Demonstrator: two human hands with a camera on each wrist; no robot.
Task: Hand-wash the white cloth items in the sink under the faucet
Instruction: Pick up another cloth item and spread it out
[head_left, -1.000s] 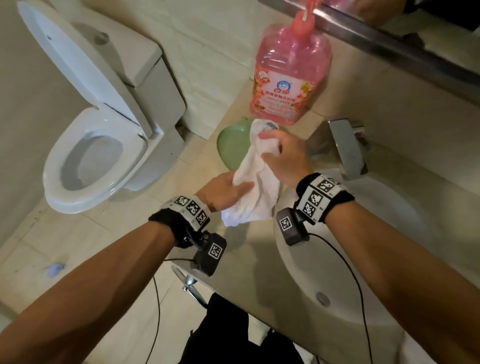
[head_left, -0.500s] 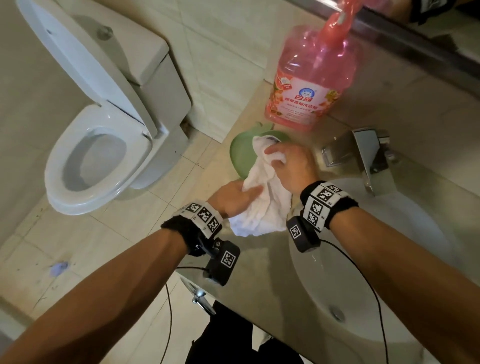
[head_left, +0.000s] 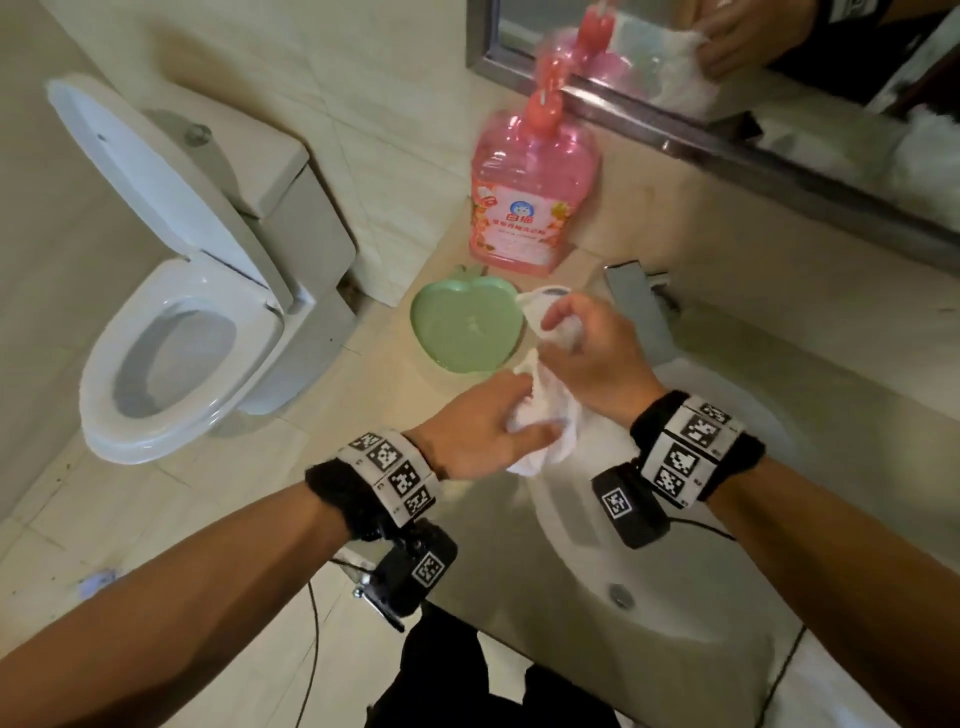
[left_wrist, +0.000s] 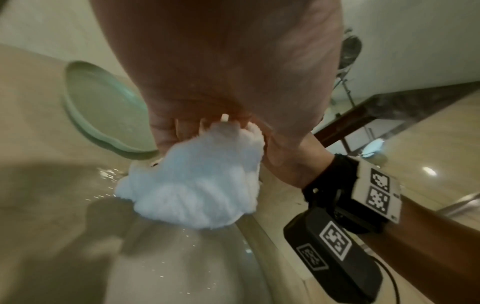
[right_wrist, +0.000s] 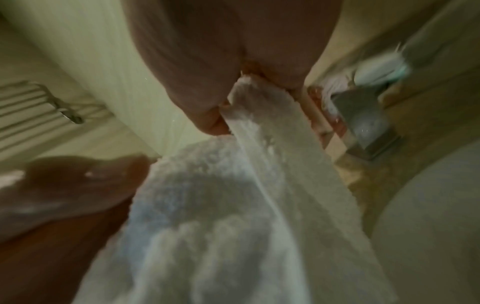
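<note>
A white fluffy cloth (head_left: 550, 415) is bunched between both hands above the left rim of the white sink (head_left: 691, 597). My left hand (head_left: 483, 431) grips its lower end, the cloth (left_wrist: 197, 181) spilling from under the curled fingers. My right hand (head_left: 582, 343) pinches the upper end, and the cloth (right_wrist: 246, 195) hangs from its fingers. The steel faucet (head_left: 639, 306) stands just right of the right hand; no water stream shows. How much cloth lies under the hands is hidden.
A green apple-shaped dish (head_left: 462, 332) sits on the counter left of the hands. A pink detergent bottle (head_left: 530, 197) stands behind it against the wall. A mirror (head_left: 753, 67) hangs above. A toilet (head_left: 182, 322) with raised lid is at left.
The cloth has come off the green dish and toward the sink, and it is gathered shorter between the hands. The left hand has closed round its lower end. The camera view has tilted up.
</note>
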